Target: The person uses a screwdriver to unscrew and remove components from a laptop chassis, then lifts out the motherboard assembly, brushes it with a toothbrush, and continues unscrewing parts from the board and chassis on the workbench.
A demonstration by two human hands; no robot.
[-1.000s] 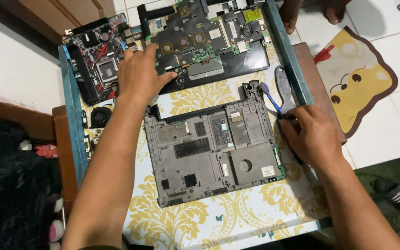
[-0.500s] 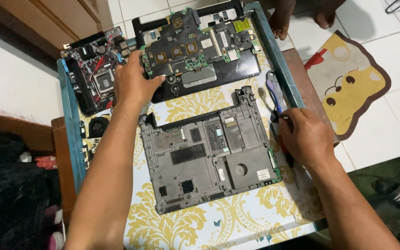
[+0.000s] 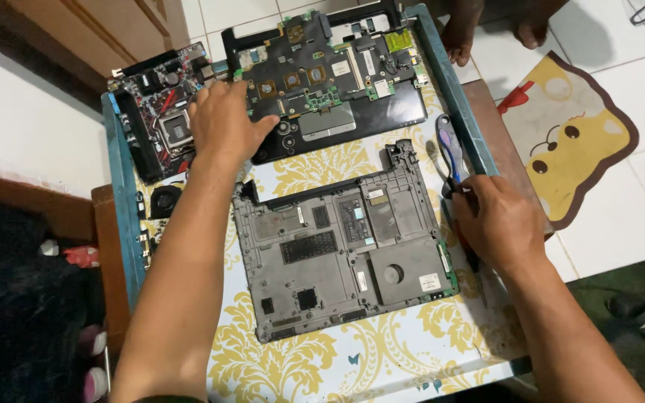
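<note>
My left hand [image 3: 222,127] lies palm down, fingers stretched out, on the left end of a dark laptop circuit board [image 3: 322,67]. The board rests on a black laptop top case [image 3: 382,116]. In front of it a grey laptop bottom case [image 3: 345,246] lies open side up on the yellow-patterned table cloth [image 3: 263,366]. My right hand [image 3: 498,220] is curled at the right edge of that case, closed around a thin dark tool [image 3: 473,257]. Its fingertips sit just below a blue-handled tool [image 3: 448,153].
A black and red desktop circuit board [image 3: 154,123] lies at the back left, with a small round fan [image 3: 164,200] in front of it. The table has a teal rim [image 3: 117,224]. A yellow cartoon floor mat [image 3: 569,142] and another person's bare feet [image 3: 460,33] are beyond it.
Both hands keep their places: left on the laptop board, right by the blue-handled tool. The view has shifted slightly.
</note>
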